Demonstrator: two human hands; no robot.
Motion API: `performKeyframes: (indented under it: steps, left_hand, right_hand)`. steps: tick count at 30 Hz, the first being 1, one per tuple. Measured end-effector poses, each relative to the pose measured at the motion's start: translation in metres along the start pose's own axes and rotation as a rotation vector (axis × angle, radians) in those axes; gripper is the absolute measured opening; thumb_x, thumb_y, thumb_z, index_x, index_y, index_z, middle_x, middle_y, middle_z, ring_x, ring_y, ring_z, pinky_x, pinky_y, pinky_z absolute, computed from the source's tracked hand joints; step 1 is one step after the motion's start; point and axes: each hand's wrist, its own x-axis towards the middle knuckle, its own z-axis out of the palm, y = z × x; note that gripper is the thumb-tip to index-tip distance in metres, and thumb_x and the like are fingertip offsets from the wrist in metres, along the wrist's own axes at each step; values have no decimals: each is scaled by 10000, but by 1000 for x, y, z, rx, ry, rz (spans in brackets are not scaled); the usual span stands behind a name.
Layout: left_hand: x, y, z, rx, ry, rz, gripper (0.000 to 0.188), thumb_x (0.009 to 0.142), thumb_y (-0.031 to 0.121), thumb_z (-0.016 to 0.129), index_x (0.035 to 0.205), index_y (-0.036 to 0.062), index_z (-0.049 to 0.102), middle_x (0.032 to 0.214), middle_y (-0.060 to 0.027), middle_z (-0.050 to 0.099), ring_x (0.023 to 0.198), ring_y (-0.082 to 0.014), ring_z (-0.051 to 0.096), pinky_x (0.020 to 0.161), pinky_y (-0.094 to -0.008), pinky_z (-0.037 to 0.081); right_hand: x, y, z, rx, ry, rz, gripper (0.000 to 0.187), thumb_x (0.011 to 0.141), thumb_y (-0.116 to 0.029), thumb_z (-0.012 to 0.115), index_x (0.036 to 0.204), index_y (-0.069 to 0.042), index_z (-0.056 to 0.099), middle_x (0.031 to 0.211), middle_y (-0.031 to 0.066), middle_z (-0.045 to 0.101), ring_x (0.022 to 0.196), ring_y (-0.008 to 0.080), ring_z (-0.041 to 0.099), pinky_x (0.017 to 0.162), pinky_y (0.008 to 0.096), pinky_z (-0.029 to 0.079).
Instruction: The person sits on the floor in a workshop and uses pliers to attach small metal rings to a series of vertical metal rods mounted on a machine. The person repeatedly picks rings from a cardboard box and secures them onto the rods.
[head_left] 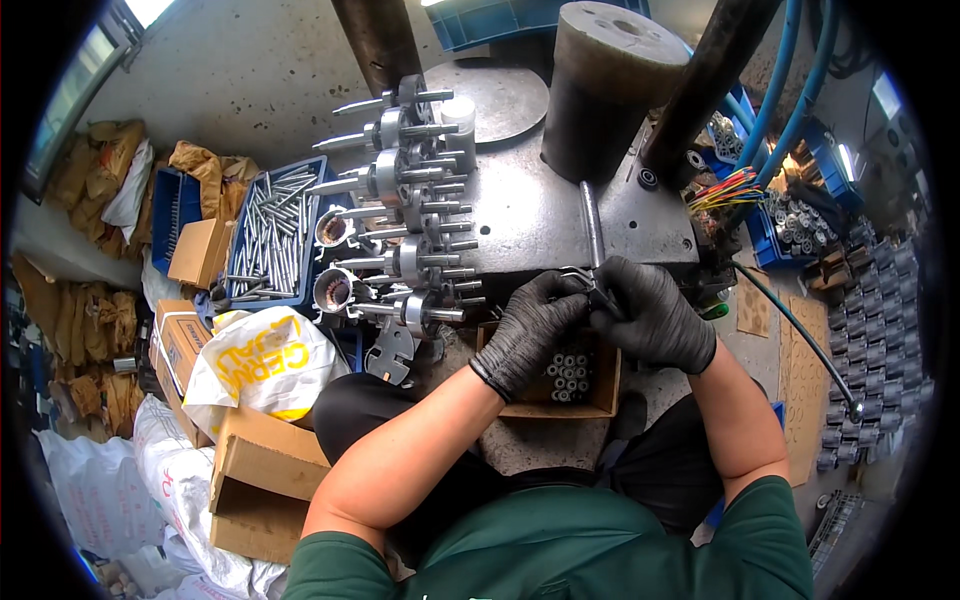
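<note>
My gloved left hand [530, 330] and my gloved right hand [650, 312] meet at the front edge of the steel press table [540, 225]. The left fingers are closed on a small curved metal piece [574, 272], most of it hidden by the glove. My right fingers are curled close beside it, around something dark that I cannot make out. A steel shaft [592, 225] lies on the table, its near end reaching the fingertips. Below my hands, a box [610, 395] holds several small round metal parts [568, 375], which look like bearings.
Several shafts with round metal bodies [408, 262] line the table's left side. A thick press cylinder [610, 95] stands behind. At left are a blue bin of shafts [270, 235], a white plastic bag [265, 365] and an open carton [265, 480]. Stacked metal parts [875, 340] stand at right.
</note>
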Motion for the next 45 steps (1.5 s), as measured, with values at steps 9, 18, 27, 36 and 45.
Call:
performKeyframes:
  steps: [9, 18, 27, 36, 45]
  left_hand:
    - [-2, 0, 3, -133, -30, -91, 238, 935, 160, 670, 1136, 39, 632, 996, -56, 661, 916, -159, 650, 808, -297, 550]
    - [-5, 5, 5, -341, -112, -118, 232, 960, 165, 589, 1162, 54, 615, 981, -60, 667, 843, -161, 664, 724, -289, 555]
    - [-6, 9, 7, -120, -34, -58, 236, 960, 232, 688, 1125, 76, 620, 960, -17, 645, 806, -120, 607, 764, -272, 514]
    - [-7, 22, 7, -159, 6, -104, 138, 950, 144, 694, 1009, 78, 588, 984, -59, 669, 836, -118, 643, 731, -253, 539]
    - [3, 21, -11, -117, 179, 201, 45, 917, 48, 605, 948, 50, 573, 1006, -81, 640, 950, -184, 632, 824, -284, 544]
  right_hand:
    - [-2, 5, 4, 9, 132, 11, 251, 832, 17, 659, 1063, -37, 577, 797, 72, 618, 707, 119, 627, 656, 299, 528]
    - [-4, 5, 10, 486, 165, 123, 232, 878, 44, 633, 1077, -41, 551, 898, 15, 614, 798, 89, 620, 723, 268, 547]
    - [2, 6, 1, 387, 68, 233, 253, 838, -77, 690, 1058, -43, 572, 926, 19, 606, 854, 95, 583, 784, 280, 523]
    - [3, -11, -4, 742, 122, 387, 486, 812, -104, 732, 1265, -19, 577, 985, 36, 614, 916, 120, 597, 830, 301, 528]
    - [-2, 3, -7, -588, 231, -277, 644, 629, 32, 691, 1263, -68, 636, 1112, 165, 638, 1020, 370, 614, 912, 457, 519]
